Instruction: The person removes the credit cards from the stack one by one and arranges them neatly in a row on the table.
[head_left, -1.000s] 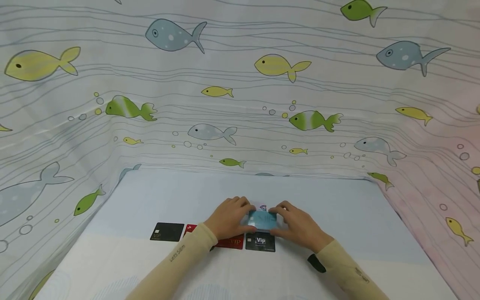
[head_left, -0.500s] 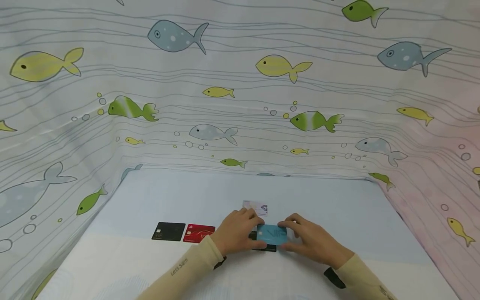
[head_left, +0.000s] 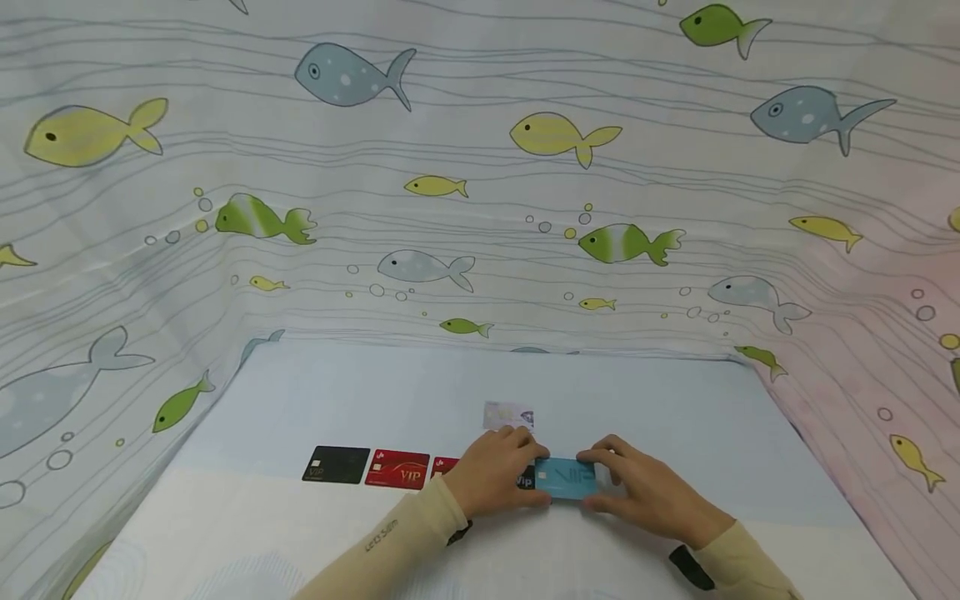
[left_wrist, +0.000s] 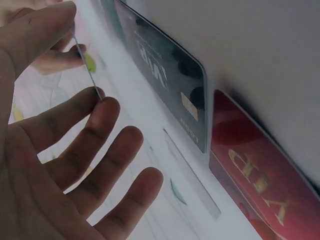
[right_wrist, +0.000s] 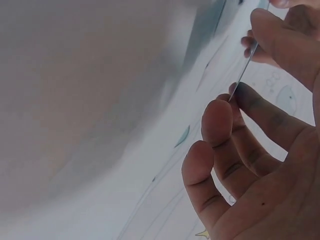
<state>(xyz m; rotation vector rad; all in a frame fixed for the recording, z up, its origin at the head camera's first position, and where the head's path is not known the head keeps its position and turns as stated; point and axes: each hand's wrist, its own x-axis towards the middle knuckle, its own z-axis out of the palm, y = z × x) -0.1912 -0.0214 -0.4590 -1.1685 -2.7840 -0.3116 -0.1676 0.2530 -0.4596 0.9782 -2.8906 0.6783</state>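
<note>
My left hand [head_left: 498,473] and right hand [head_left: 651,493] together hold a light blue VIP card [head_left: 567,478], pinching it by its two short ends between thumb and fingertips. In the left wrist view the card shows edge-on as a thin line between thumb and fingers, raised off the table. Right by its left end lies a black Vip card [left_wrist: 167,75], mostly covered by my left hand in the head view. A red VIP card [left_wrist: 265,170] lies beside the black one. From the right wrist view, my right thumb and fingertips [right_wrist: 216,120] meet the card's edge.
Farther left in the same row lie another red VIP card [head_left: 397,469] and a black VIP card [head_left: 336,465]. A pale card [head_left: 504,414] lies behind my left hand. Fish-patterned cloth [head_left: 480,225] walls in the white table [head_left: 375,375] at the back and sides.
Both hands have carried the blue card right and toward me, from in front of the pale card, across the black Vip card, to its right side. The pale card is now uncovered.
</note>
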